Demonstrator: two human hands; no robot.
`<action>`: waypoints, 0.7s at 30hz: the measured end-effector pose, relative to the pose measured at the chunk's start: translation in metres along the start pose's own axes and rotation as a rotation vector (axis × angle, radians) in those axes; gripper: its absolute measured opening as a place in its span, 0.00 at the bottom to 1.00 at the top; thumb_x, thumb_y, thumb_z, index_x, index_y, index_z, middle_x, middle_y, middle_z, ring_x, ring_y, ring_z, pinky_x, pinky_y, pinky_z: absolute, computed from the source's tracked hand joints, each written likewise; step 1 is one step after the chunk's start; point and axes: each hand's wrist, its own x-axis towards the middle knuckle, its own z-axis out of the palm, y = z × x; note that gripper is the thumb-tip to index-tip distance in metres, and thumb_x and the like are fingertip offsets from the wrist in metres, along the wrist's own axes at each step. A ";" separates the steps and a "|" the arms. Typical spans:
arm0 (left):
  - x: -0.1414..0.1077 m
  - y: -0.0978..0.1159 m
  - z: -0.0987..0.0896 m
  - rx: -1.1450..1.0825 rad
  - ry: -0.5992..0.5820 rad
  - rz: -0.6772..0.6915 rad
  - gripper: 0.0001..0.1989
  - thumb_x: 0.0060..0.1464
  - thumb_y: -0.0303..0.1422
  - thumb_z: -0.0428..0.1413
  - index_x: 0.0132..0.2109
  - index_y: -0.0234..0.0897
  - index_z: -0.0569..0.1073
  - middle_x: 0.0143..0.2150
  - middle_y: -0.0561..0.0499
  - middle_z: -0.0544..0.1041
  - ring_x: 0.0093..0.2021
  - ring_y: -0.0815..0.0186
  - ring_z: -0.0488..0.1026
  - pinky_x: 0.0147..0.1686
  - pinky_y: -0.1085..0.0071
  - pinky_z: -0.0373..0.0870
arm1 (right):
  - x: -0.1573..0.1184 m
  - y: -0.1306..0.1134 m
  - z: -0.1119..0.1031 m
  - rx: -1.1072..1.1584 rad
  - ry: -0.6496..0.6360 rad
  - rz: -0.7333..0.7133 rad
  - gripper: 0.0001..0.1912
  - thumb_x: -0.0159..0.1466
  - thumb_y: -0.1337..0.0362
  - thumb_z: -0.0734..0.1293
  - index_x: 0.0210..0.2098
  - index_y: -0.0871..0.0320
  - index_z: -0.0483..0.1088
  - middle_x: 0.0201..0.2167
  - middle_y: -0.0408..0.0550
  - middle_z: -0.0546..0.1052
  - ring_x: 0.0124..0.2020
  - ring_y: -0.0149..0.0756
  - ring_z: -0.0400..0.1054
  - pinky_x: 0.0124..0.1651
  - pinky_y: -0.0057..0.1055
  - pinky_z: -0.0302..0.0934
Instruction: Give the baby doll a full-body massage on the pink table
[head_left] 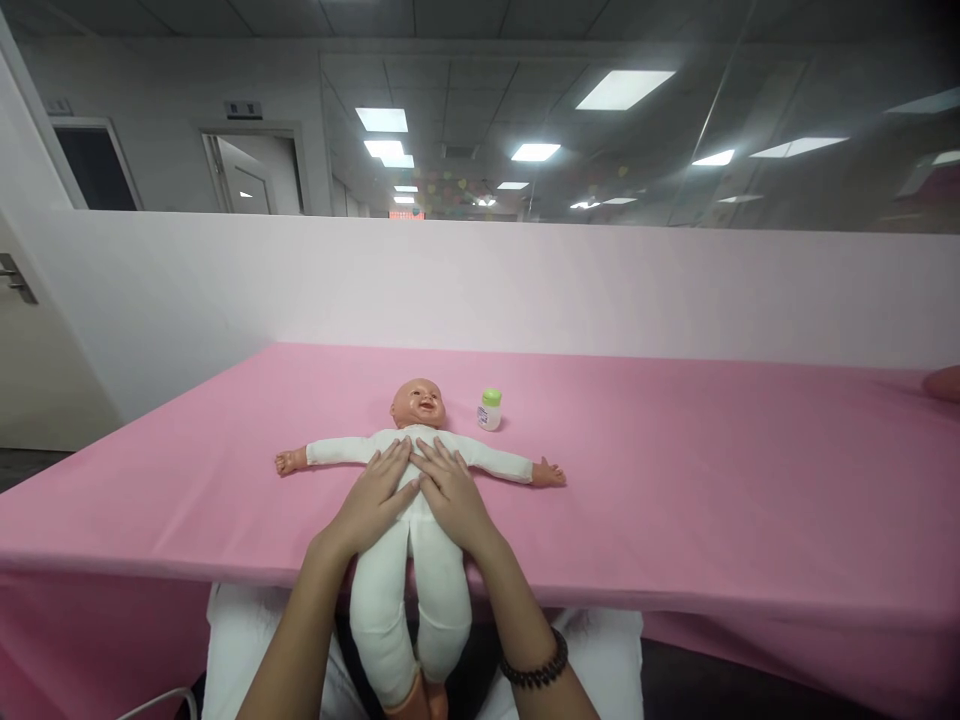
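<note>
White cloth doll: on its back on the table, arms spread, head toward the wall; legs extend past the near edge.
Left hand: palm down on the doll's torso; fingers extended, slightly apart, resting flat on the cloth.
Right hand: palm down on the torso beside the left; fingers extended, slightly apart. Whether the thumbs touch: cannot tell.
Bracelet: dark, beaded, worn above the right wrist.
Jar: green cap, upright, near the doll's head.
Table: pink cover, hanging over the near edge.
Wall: white, behind the table.
</note>
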 end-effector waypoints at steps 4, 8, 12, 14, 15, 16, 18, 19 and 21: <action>0.004 0.002 0.000 0.009 0.016 -0.082 0.35 0.68 0.51 0.39 0.74 0.40 0.48 0.76 0.46 0.41 0.76 0.57 0.35 0.72 0.49 0.35 | 0.003 0.001 0.002 -0.065 -0.029 0.111 0.27 0.73 0.56 0.53 0.71 0.45 0.54 0.74 0.39 0.45 0.75 0.41 0.32 0.73 0.54 0.26; 0.013 -0.004 -0.004 0.043 0.012 -0.154 0.38 0.66 0.53 0.39 0.74 0.37 0.47 0.76 0.44 0.40 0.76 0.55 0.34 0.71 0.47 0.36 | 0.008 0.006 0.002 -0.071 -0.016 0.205 0.32 0.72 0.48 0.53 0.73 0.46 0.47 0.75 0.45 0.39 0.76 0.44 0.29 0.72 0.57 0.25; 0.016 -0.029 -0.014 0.108 0.038 -0.253 0.37 0.66 0.52 0.38 0.73 0.34 0.50 0.75 0.39 0.44 0.75 0.52 0.39 0.70 0.47 0.39 | 0.009 0.023 -0.007 -0.089 -0.003 0.311 0.39 0.70 0.39 0.52 0.74 0.51 0.44 0.75 0.52 0.40 0.75 0.47 0.30 0.72 0.55 0.26; 0.012 -0.047 -0.022 0.210 0.071 -0.290 0.36 0.65 0.51 0.40 0.71 0.33 0.56 0.74 0.37 0.50 0.75 0.49 0.42 0.70 0.46 0.38 | 0.007 0.037 -0.016 -0.147 -0.010 0.362 0.42 0.69 0.37 0.50 0.74 0.54 0.45 0.74 0.55 0.42 0.75 0.48 0.32 0.72 0.54 0.26; 0.009 -0.057 -0.027 0.274 0.095 -0.305 0.36 0.64 0.51 0.42 0.70 0.34 0.58 0.74 0.37 0.52 0.75 0.48 0.43 0.69 0.44 0.37 | 0.004 0.045 -0.021 -0.196 -0.011 0.387 0.42 0.69 0.37 0.49 0.73 0.56 0.46 0.74 0.56 0.43 0.75 0.48 0.33 0.72 0.54 0.25; 0.004 -0.066 -0.032 0.340 0.132 -0.315 0.35 0.63 0.51 0.44 0.70 0.35 0.60 0.73 0.37 0.54 0.74 0.46 0.44 0.69 0.42 0.34 | 0.001 0.052 -0.027 -0.255 -0.009 0.407 0.41 0.70 0.38 0.49 0.73 0.57 0.47 0.74 0.57 0.45 0.75 0.49 0.34 0.72 0.54 0.25; -0.007 -0.084 -0.044 0.443 0.205 -0.351 0.37 0.59 0.52 0.49 0.69 0.38 0.61 0.73 0.37 0.56 0.74 0.41 0.46 0.67 0.38 0.34 | -0.008 0.067 -0.040 -0.382 0.018 0.444 0.40 0.70 0.39 0.51 0.72 0.57 0.51 0.73 0.59 0.48 0.75 0.51 0.36 0.71 0.56 0.24; -0.012 -0.092 -0.051 0.474 0.226 -0.357 0.37 0.58 0.53 0.50 0.69 0.39 0.61 0.72 0.37 0.57 0.73 0.39 0.47 0.67 0.38 0.37 | -0.013 0.073 -0.046 -0.439 0.043 0.457 0.39 0.70 0.40 0.52 0.71 0.56 0.53 0.73 0.58 0.50 0.74 0.54 0.37 0.71 0.58 0.25; -0.023 -0.107 -0.064 0.479 0.229 -0.347 0.36 0.59 0.52 0.48 0.69 0.40 0.61 0.70 0.36 0.62 0.70 0.39 0.54 0.65 0.40 0.46 | -0.022 0.086 -0.060 -0.510 0.105 0.474 0.36 0.69 0.40 0.54 0.69 0.54 0.58 0.70 0.57 0.57 0.72 0.58 0.43 0.69 0.63 0.30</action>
